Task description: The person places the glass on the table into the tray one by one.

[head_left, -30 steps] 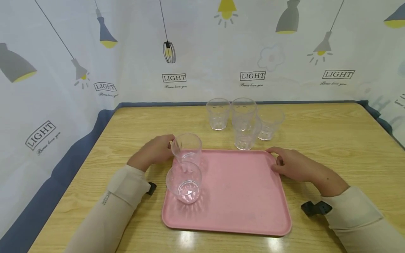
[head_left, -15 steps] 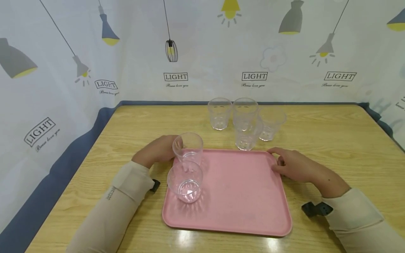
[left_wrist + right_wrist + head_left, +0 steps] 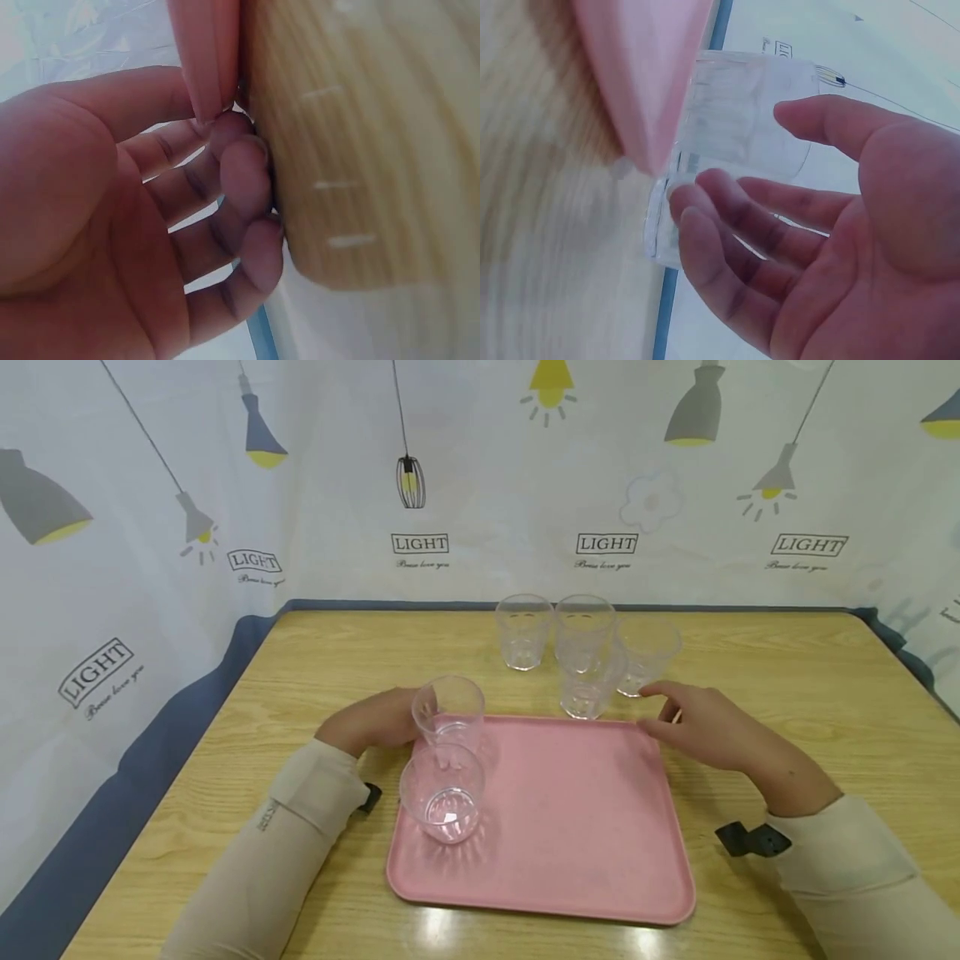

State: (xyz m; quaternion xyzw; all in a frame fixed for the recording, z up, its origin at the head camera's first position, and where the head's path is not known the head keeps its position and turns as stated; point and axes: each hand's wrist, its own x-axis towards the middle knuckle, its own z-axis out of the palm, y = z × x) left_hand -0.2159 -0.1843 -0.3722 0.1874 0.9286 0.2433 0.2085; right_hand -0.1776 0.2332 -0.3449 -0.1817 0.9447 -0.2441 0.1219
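A pink tray (image 3: 573, 827) lies on the wooden table. Two clear plastic tumblers stand upright along its left side, a near tumbler (image 3: 442, 793) and a far tumbler (image 3: 450, 706). My left hand (image 3: 378, 718) grips the tray's far left corner, partly hidden behind the far tumbler. In the left wrist view the thumb lies over the tray's rim (image 3: 206, 60) and the fingers curl at its underside, close to the tabletop. My right hand (image 3: 708, 727) hovers by the far right corner with thumb and fingers spread apart. Nothing is between them in the right wrist view.
Beyond the tray's far edge, several clear tumblers stand grouped: a left one (image 3: 523, 631), a front one (image 3: 583, 693) and a right one (image 3: 648, 647) nearest my right fingertips. Behind the wooden table (image 3: 345, 643) hangs a lamp-printed curtain (image 3: 495, 485).
My right hand has let go of the tray's far right corner and moved up and away toward the grouped tumblers. Left fingers have reached further round the far left corner. The tray stays nearly in place.
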